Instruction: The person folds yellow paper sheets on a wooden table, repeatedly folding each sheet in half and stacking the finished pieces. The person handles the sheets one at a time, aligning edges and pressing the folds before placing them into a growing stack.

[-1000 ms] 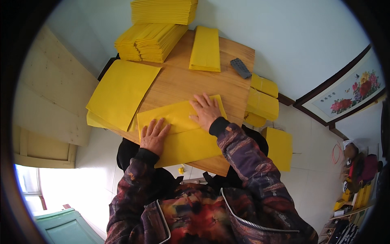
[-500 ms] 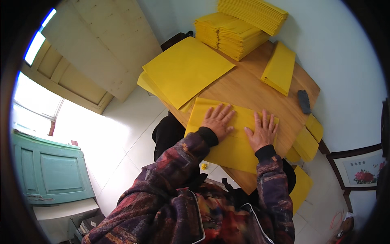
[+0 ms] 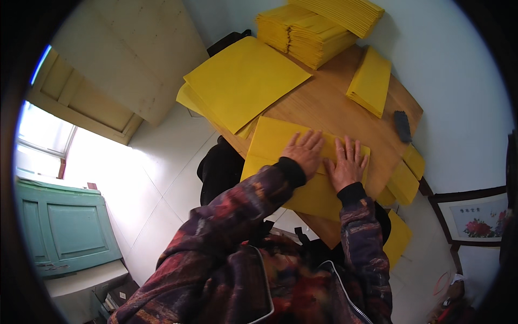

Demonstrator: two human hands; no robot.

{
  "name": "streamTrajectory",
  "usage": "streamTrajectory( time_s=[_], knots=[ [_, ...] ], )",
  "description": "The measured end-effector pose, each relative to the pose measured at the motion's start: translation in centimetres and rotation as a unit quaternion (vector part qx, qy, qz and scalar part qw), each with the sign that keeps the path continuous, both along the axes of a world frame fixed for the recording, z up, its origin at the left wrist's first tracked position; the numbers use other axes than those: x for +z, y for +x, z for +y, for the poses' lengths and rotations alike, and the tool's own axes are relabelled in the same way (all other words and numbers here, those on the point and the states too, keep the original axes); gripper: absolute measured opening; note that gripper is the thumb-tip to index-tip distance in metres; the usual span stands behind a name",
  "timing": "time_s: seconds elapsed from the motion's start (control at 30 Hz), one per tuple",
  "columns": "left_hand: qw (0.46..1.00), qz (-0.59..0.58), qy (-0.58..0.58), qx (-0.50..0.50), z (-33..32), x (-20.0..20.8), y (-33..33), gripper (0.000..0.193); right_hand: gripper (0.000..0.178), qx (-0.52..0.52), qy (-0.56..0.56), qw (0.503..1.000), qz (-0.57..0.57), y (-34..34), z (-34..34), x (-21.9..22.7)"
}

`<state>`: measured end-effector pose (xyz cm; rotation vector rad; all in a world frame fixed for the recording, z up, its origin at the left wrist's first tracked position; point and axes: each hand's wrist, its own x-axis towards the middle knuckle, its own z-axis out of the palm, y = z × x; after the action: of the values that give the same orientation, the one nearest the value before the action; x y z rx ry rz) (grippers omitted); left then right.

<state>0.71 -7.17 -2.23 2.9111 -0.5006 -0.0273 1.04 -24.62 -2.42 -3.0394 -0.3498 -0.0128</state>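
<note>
A sheet of yellow paper (image 3: 265,156) with a folded-over upper strip lies on the wooden table (image 3: 318,105) in front of me. My left hand (image 3: 305,153) rests flat on it, fingers stretched toward the far fold. Close beside it, my right hand (image 3: 346,165) also presses flat on the paper near its right end, fingers spread. Neither hand grips anything. Beyond my left hand lies a stack of large flat yellow sheets (image 3: 245,81), its left side reaching over the table edge.
Piled folded yellow paper (image 3: 307,35) stands at the table's far end, with a narrow folded yellow bundle (image 3: 370,81) nearer. A dark grey block (image 3: 402,126) sits by the right edge. More yellow pieces (image 3: 403,183) are low on the right, near a framed flower picture (image 3: 477,218).
My left hand has slid right along the folded paper, closer to my right hand. My right hand stays flat near the right end. The whole view has shifted slightly.
</note>
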Motion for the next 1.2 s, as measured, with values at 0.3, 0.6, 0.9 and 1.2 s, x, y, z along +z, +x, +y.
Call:
streamTrajectory(
  time_s=[0.3,0.6,0.9,1.2],
  knots=[
    [0.995,-0.024,-0.037,0.088,6.1,-2.0,0.2,0.066,0.075,-0.041,0.022,0.999,0.026,-0.9,-2.4,-0.9],
    [0.995,-0.041,-0.004,0.090,7.1,-2.0,-0.1,0.066,0.069,-0.074,0.047,0.996,-0.016,-2.2,-3.3,2.4],
    [0.995,-0.017,0.041,0.095,7.2,-1.8,0.2,0.067,0.073,-0.015,0.122,0.992,-0.013,1.1,6.2,-1.0],
    [0.996,-0.041,0.018,0.077,7.6,-2.3,0.4,0.066,0.080,-0.115,0.055,0.992,0.016,-2.5,-5.9,-0.5]
  ],
)
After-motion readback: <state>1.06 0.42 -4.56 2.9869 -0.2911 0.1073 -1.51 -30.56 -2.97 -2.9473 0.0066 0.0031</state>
